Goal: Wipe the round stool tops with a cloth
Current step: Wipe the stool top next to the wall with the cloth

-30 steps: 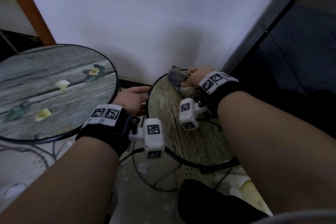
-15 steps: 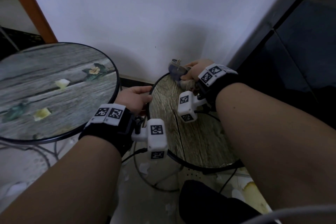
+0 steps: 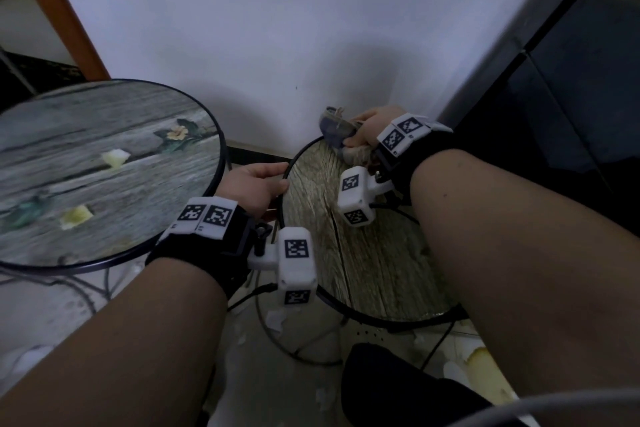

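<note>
Standing by a white wall, the smaller round stool top has the right hand gripping a cloth at its far edge, the left hand gripping its rim; forearms hide part.

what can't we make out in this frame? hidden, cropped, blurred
Head view only:
- Cloth: mostly hidden under the right hand; its size is unclear.
- Small stool: right side covered by the right forearm.
- Big stool: cut by the left edge, blurred.
- Left hand: fingertips hidden under the small stool's rim.

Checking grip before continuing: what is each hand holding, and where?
Right hand grips the bunched cloth; left hand holds the smaller stool by its left rim.
</note>
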The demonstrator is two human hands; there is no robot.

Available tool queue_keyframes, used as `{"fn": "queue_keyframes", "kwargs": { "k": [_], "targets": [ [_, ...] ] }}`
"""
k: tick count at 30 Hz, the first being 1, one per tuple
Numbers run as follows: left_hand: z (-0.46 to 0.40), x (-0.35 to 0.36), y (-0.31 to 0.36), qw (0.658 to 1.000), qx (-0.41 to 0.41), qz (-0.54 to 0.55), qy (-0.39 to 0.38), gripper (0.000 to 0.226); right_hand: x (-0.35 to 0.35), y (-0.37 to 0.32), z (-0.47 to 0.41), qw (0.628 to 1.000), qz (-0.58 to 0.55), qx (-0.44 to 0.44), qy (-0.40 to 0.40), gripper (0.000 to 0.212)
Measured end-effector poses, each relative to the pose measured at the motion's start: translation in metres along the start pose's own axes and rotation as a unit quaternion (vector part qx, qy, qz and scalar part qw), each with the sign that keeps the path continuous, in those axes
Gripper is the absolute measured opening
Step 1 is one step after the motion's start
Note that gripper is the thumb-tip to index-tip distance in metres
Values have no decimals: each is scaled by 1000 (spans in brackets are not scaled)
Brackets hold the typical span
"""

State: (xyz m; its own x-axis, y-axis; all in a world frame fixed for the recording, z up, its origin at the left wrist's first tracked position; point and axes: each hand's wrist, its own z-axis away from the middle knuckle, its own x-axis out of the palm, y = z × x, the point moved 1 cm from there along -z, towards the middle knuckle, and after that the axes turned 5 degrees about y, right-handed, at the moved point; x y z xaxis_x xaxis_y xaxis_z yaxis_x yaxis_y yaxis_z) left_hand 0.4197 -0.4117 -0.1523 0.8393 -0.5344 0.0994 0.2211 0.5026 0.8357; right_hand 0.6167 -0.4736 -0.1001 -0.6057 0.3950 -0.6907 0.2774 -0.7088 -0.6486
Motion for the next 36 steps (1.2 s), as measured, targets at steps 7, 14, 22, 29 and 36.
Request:
{"fn": "queue_keyframes", "kwargs": {
  "k": [7, 14, 22, 29, 36],
  "targets": [
    [3, 1, 1, 1000, -4, -5, 1, 26, -6, 5, -4, 1000, -14, 15, -1, 49],
    [2, 3, 1, 1000, -7, 2, 9, 26, -17, 15, -7, 1000, 22, 20, 9, 50],
    [4, 3, 2, 1000, 1, 3, 13, 26, -12, 19, -2, 1000, 15, 24, 4, 49],
    [4, 3, 3, 1000, 5, -1, 9, 27, -16, 13, 24, 984, 171, -45, 13, 44],
    [5, 4, 2, 1000, 13, -12, 16, 28, -12, 21, 38, 991, 134, -25, 2, 45]
  ]
}}
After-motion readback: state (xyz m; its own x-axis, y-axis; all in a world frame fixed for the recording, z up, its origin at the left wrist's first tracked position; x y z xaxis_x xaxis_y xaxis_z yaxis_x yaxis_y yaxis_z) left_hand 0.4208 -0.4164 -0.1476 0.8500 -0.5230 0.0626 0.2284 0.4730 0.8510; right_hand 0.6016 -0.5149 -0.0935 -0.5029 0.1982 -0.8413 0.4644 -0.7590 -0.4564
